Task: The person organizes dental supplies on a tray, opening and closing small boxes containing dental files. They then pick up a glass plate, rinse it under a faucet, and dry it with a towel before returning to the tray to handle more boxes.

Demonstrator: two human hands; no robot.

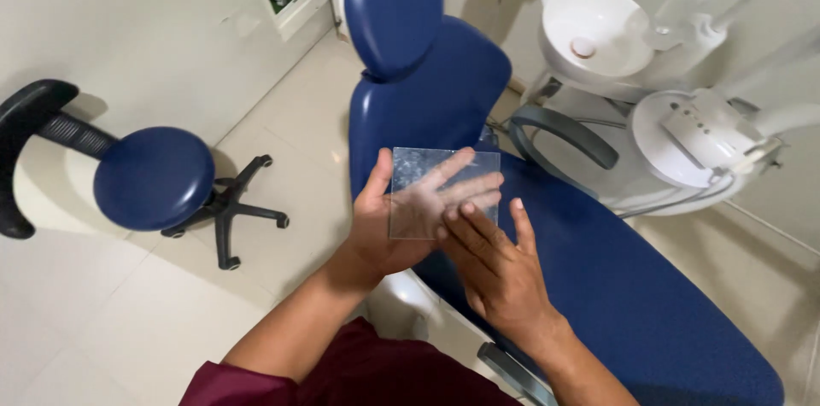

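Note:
A clear, scuffed square sheet [427,171] of glass or plastic rests flat on the open palm and fingers of my left hand [384,227], held above a dark blue dental chair [598,286]. The thumb of that hand lies along the sheet's left edge. My right hand [500,274] is just below and to the right, its fingertips touching the sheet's lower right corner. Both forearms come up from the bottom of the view, with a maroon sleeve at the lower left.
A blue round stool [154,177] on black casters stands at left on the pale tiled floor. A white spittoon bowl [589,35] and white instrument unit [700,146] sit at the upper right. A grey armrest [564,133] curves beside the chair.

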